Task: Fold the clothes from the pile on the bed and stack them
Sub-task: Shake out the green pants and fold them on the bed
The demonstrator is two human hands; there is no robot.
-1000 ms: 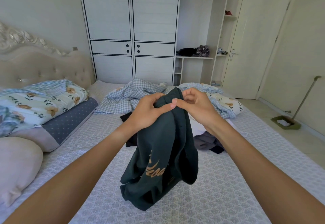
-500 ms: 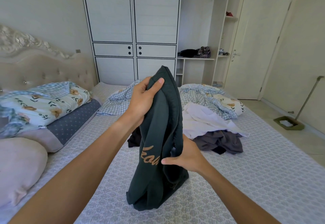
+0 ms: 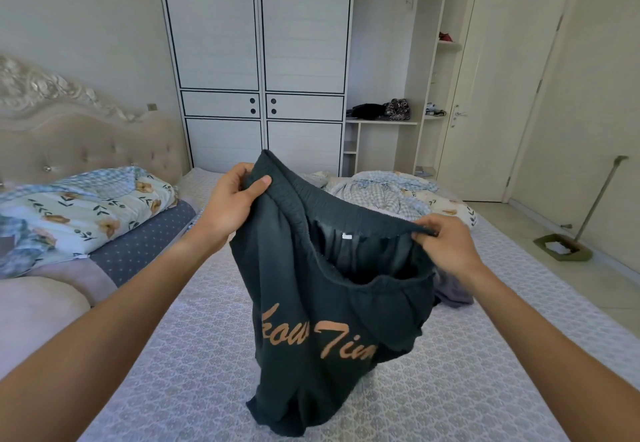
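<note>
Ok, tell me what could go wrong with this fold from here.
The dark garment is held only by its waistband: the left hand grips one end, the right hand pinches the other, so that end may slip. Its bunched lower part drags on the bed and could fold in creased.
</note>
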